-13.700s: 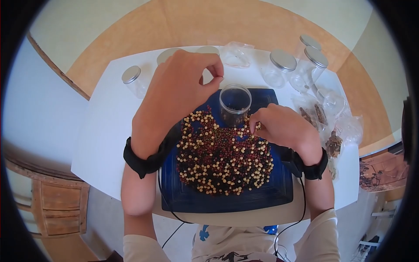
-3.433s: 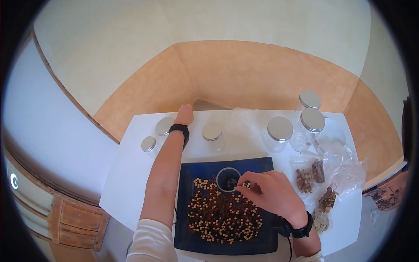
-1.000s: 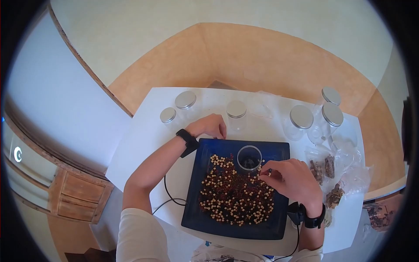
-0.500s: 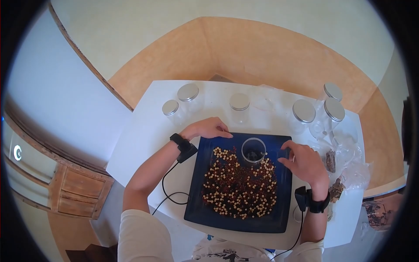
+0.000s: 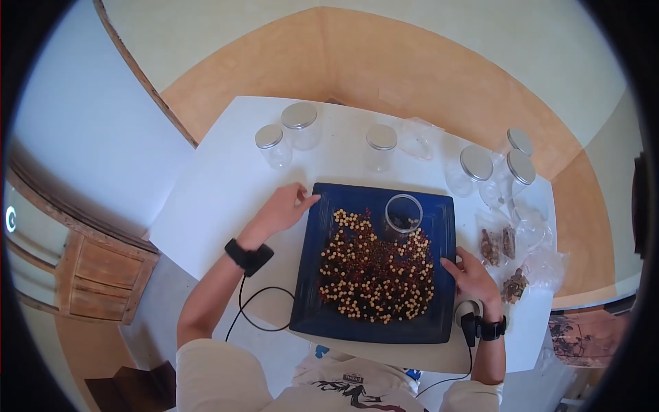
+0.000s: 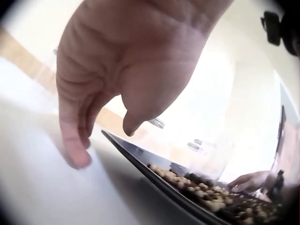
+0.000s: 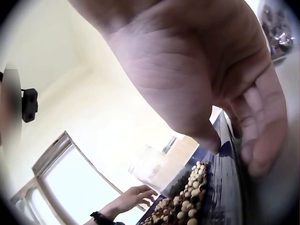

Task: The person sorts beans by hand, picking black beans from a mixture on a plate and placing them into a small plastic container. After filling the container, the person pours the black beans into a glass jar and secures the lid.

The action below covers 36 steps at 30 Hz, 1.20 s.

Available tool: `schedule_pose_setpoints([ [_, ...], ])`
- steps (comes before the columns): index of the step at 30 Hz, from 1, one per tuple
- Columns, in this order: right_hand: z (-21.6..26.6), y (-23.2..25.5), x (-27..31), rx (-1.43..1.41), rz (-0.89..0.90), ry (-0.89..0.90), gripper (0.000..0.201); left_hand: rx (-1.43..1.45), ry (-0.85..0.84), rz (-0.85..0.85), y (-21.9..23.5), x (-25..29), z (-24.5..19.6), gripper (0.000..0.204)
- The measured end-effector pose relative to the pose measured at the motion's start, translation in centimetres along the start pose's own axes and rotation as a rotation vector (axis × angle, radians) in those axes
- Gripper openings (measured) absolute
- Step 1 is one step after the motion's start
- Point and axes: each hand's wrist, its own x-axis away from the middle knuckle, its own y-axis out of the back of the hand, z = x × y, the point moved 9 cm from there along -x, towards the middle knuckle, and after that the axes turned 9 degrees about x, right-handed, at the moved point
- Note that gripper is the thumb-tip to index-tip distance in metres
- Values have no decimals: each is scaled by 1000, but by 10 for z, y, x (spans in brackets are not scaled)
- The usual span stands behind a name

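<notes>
Head view: moderately bright, soft, even light; faint diffuse shadows on the white surface [image 5: 206, 199]; pale sheen on the jar lids [image 5: 299, 115]; small white glare spot [image 5: 10, 219], far left. Strong fisheye distortion, straight edges bowed; black vignette at the corners; fine detail slightly soft.
Left wrist view: background washed out toward white; left grip [image 6: 124, 63] in shade; surface hazy, out of focus.
Right wrist view: framed panel [image 7: 77, 171] overexposed; right grip [image 7: 201, 79] shaded; pale streaked reflections on the tray [image 7: 224, 183]. Both wrist views: dark rounded corners.
</notes>
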Motion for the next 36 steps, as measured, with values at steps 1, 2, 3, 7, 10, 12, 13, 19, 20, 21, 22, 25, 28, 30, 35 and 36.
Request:
schedule_pose_setpoints([
  [1, -4, -1, 0, -43, -50, 5, 41, 4, 2, 0, -3, 14, -2, 46],
  [2, -8, -1, -1, -81, -99, 12, 40, 190, 67, 106, -17, 27, 1, 48],
  [3, -10, -4, 0, -70, -93, 14, 40, 378, 133, 210, -31, 37, 4, 50],
  [7, -15, -3, 14, -114, -133, 14, 36, 360, -58, 115, -45, 43, 11, 49],
  [10, -13, -3, 24, -125, -143, -19, 33, 392, 12, 218, -49, 34, 15, 48],
  [12, -12, -1, 31, -108, -147, -78, 32, 372, 11, 274, -45, 33, 3, 48],
  [13, -9, 1, 32, -92, -150, -98, 32, 391, 29, 290, -47, 29, 4, 48],
  [19, -5, 7, 44, -48, -174, -250, 31, 432, -6, 386, -56, 20, 10, 45],
  [20, -9, 8, 45, -46, -201, -273, 31, 466, -1, 437, -56, 20, 10, 44],
  [21, -13, 11, 47, -46, -230, -297, 31, 499, 2, 490, -59, 21, 9, 43],
  [22, -16, 10, 46, -35, -219, -291, 31, 505, 5, 494, -59, 20, 12, 43],
  [25, -19, 5, 45, -62, -248, -281, 29, 516, -55, 531, -63, 19, 11, 41],
  [28, -17, 1, 45, -46, -256, -276, 29, 550, -99, 497, -60, 18, 9, 36],
  [30, -12, -1, 46, -51, -248, -278, 30, 426, -70, 523, -54, 10, 8, 31],
  [35, -17, 1, 46, -64, -261, -297, 28, 269, -586, -81, -10, -38, -2, 28],
  [36, -16, 0, 45, -64, -257, -287, 28, 186, -704, -191, -3, -40, -9, 26],
])
